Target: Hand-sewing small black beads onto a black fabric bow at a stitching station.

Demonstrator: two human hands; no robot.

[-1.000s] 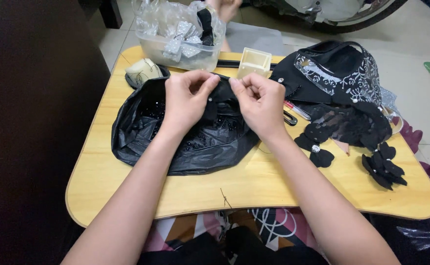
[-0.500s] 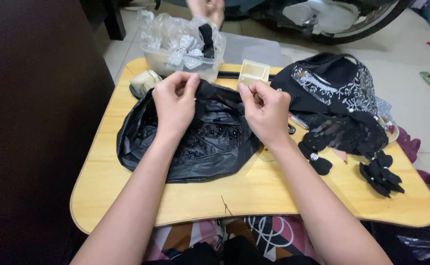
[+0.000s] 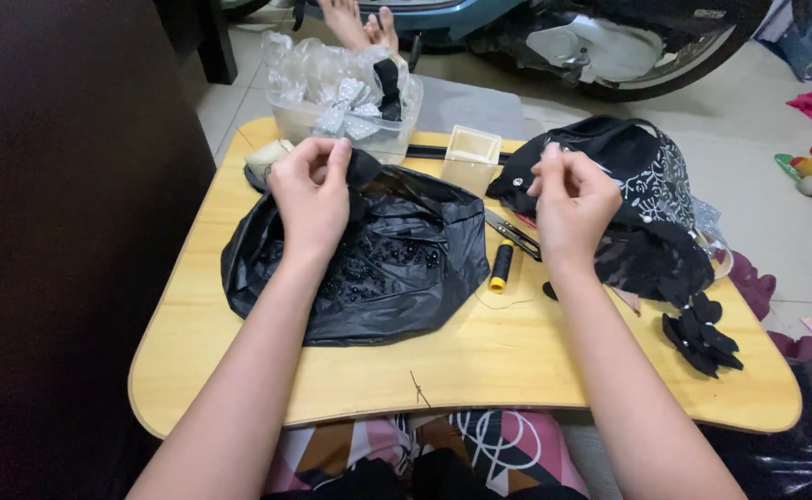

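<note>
While the left hand (image 3: 312,190) pinches a black fabric piece (image 3: 365,168), the right hand (image 3: 573,199) has swung wide. Its fingers stay pinched, apparently drawing thread taut over the black bag (image 3: 378,268).

black plastic bag (image 3: 397,268) | table centre | clear tub (image 3: 346,120) | back edge

Both forearms are bare from elbow to wrist, with no sleeves in view. The left hand (image 3: 311,190) and the right hand (image 3: 573,199) wear no gloves, rings, watch or bracelets. The fingernails are short and unpainted. Over the lap lies patterned clothing (image 3: 424,454) in pink, white, orange and black, with bold curved shapes.
</note>
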